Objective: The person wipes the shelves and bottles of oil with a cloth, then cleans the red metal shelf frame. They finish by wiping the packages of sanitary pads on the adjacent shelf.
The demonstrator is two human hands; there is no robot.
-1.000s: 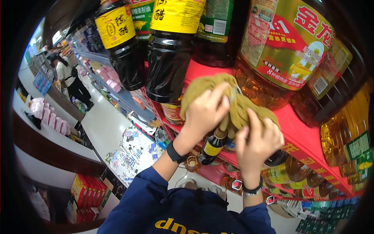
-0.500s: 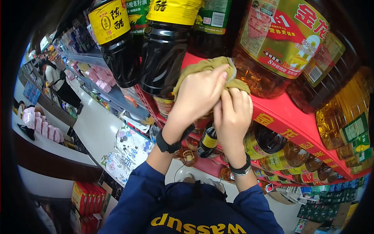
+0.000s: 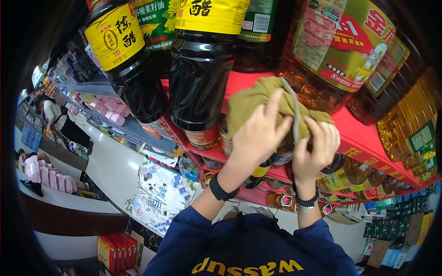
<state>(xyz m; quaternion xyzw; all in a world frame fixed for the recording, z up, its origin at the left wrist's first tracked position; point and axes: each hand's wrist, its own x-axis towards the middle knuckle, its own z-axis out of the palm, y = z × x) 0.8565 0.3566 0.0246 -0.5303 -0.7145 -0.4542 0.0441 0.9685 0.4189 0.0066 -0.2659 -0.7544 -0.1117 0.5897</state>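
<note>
An olive-green cloth (image 3: pixel 251 103) with a grey edge strip lies bunched against the red shelf (image 3: pixel 354 133), just below a large oil bottle (image 3: pixel 336 46). My left hand (image 3: pixel 260 131) presses on the cloth with its fingers apart, the index finger stretched up over it. On the right, my right hand (image 3: pixel 317 145) has its fingers bent over the cloth's lower right end, holding it. Two dark vinegar bottles with yellow labels, one at the centre (image 3: pixel 198 78) and one further left (image 3: pixel 140 87), stand near my left hand.
More oil bottles (image 3: pixel 410 124) stand at the right of the shelf. Lower tiers hold several bottles (image 3: pixel 350 177). A person (image 3: pixel 64 122) stands in the aisle at far left, near pink packages (image 3: pixel 48 177). Red boxes (image 3: pixel 120 253) are at lower left.
Both hands have moved right and lower in view, and the cloth is more spread out. My left hand's fingers have opened from a bunched grip. The view has shifted slightly.
</note>
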